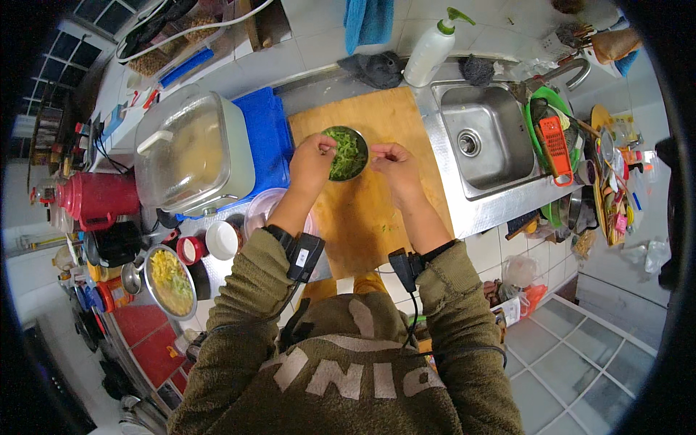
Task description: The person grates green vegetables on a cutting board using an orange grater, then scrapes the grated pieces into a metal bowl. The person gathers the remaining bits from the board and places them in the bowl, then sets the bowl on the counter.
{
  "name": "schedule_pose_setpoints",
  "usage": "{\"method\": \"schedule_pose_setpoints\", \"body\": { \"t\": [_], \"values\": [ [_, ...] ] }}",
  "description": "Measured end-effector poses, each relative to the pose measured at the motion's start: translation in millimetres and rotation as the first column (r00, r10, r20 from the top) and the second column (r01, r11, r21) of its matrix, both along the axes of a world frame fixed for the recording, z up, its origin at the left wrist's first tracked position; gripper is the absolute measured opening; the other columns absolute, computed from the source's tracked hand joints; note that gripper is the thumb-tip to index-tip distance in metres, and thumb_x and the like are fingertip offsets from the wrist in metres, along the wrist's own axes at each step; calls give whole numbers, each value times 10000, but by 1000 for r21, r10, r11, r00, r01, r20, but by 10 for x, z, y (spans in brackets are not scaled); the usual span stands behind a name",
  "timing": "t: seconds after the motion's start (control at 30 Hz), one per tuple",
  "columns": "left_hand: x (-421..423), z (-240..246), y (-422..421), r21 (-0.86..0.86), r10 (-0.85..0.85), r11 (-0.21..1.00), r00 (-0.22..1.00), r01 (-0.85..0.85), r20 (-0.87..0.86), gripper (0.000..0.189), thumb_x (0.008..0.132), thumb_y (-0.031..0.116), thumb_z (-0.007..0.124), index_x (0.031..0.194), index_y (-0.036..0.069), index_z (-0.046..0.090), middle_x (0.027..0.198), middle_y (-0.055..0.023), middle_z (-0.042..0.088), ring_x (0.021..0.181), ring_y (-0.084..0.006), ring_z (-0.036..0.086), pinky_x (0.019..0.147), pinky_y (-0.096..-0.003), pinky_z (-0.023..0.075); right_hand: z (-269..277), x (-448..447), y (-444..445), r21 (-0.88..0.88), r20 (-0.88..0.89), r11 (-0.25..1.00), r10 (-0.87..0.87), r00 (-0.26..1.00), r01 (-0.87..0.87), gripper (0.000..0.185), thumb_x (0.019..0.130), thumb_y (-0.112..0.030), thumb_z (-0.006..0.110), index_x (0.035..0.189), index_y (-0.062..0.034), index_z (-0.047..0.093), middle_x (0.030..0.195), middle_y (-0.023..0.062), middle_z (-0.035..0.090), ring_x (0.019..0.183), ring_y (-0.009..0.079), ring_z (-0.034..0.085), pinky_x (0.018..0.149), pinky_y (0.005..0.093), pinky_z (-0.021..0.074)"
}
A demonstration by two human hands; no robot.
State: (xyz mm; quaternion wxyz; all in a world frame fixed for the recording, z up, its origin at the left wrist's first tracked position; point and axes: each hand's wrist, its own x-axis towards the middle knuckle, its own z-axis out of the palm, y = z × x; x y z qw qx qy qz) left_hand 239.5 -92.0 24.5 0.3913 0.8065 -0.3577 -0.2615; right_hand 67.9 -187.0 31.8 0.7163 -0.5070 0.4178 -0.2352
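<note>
A metal bowl holds chopped green vegetable and stands on a wooden cutting board. My left hand is at the bowl's left rim, its fingertips bent in over the greens. Whether those fingers grip anything is hidden. My right hand hovers just off the bowl's right rim with thumb and fingers drawn together. Anything between its fingertips is too small to tell. A few green scraps lie on the board below the bowl.
Left of the board stand a large clear-lidded container, a clear plastic bowl, a white cup and a bowl of chopped yellow-green food. A pump bottle stands behind. The steel sink and green basket are right.
</note>
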Motion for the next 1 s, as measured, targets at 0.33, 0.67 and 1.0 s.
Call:
{"method": "schedule_pose_setpoints", "body": {
  "t": [0.33,0.67,1.0],
  "values": [
    [-215,182,205,-287,-60,943,936,167,346,245,777,-62,581,988,44,647,983,-149,599,944,-351,588,839,-395,488,-706,-1449,622,-234,-427,953,78,901,-193,142,778,-2,623,916,-10,655,818,106,666,754,188,635,712,312,511],
    [-1054,-557,656,335,-484,847,861,414,159,412,787,66,659,1184,62,549,1186,-184,532,1129,-373,514,957,-427,440,-950,-1006,986,-395,-354,918,-113,928,-39,137,786,17,572,895,7,654,820,160,645,785,307,629,718,355,510],
    [-1547,-796,541,401,-460,847,859,349,224,195,820,97,623,1007,45,597,1030,-174,606,924,-372,620,793,-442,524,-866,-1138,809,-619,-382,762,-76,921,-194,227,735,21,584,942,-17,670,916,192,646,910,394,607,823,406,499]
  ]
}}
